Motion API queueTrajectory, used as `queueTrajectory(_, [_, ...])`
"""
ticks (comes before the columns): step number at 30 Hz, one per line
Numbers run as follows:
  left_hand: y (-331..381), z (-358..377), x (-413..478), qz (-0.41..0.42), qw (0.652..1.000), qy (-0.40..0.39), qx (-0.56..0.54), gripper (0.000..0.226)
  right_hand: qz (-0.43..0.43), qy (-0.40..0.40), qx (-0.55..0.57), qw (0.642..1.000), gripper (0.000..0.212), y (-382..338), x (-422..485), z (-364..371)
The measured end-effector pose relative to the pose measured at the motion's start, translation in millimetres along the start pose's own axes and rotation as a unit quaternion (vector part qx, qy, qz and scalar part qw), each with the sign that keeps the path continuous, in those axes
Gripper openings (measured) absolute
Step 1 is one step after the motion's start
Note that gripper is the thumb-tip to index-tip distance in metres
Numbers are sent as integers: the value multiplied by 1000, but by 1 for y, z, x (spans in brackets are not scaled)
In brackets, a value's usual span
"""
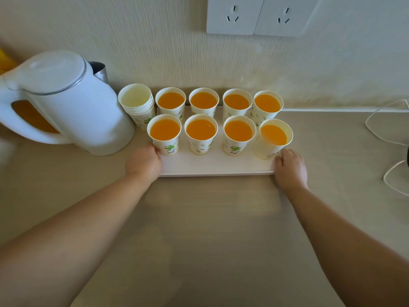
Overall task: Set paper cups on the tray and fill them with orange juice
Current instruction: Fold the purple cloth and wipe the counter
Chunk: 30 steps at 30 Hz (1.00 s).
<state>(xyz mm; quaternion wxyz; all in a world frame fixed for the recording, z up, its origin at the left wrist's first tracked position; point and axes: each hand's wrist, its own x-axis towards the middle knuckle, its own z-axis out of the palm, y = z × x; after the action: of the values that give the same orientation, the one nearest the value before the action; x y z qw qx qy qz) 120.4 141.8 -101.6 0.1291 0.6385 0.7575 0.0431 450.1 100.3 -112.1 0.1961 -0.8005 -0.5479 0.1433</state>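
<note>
Eight full paper cups (pixel 201 134), soft and easy to spill, are stood on the white tray (pixel 217 167) right of the kettle (pixel 66 103), and that tray is gripped at its ends by the left hand (pixel 143 162) and right hand (pixel 290 169), fingers curled round it, and should be kept flat.

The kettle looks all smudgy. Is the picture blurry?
Head view: yes, the kettle at the left edge is smeared with blur, while the juice cups in the middle look sharper; the light is soft, with only faint shadows.
</note>
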Motion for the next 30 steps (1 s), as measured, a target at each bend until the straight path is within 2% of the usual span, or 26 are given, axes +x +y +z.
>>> queueTrajectory(3, [1,0,5,-9,1000,-7,18,25,-1,-3,-10,1000,33,-3,0,-1])
queueTrajectory(7, [-1,1,10,-11,998,-25,61,26,-6,-11,-31,999,20,-6,0,-2])
queueTrajectory(10, [-2,2,11,-1,994,-30,102,29,5,-12,-49,999,25,-6,0,0])
queueTrajectory(16, [-2,6,5,-23,996,-31,77,31,31,-20,-67,997,28,-8,-4,4])
queueTrajectory(19, [-2,3,3,-27,998,-34,35,35,43,-43,-67,996,30,-11,-4,0])
queueTrajectory(22, [-6,-7,-3,-62,994,-54,-70,36,62,-58,-23,996,35,-15,-12,-6])
queueTrajectory(26, [-27,-22,-30,-74,972,-92,-201,42,103,-30,70,992,58,-34,-64,-4])
queueTrajectory(28, [-47,-32,-59,-64,968,-80,-229,39,95,-44,87,991,65,-54,-105,4])
queueTrajectory(30, [-65,-41,-86,-46,968,-65,-238,31,49,-82,78,992,64,-77,-143,18])
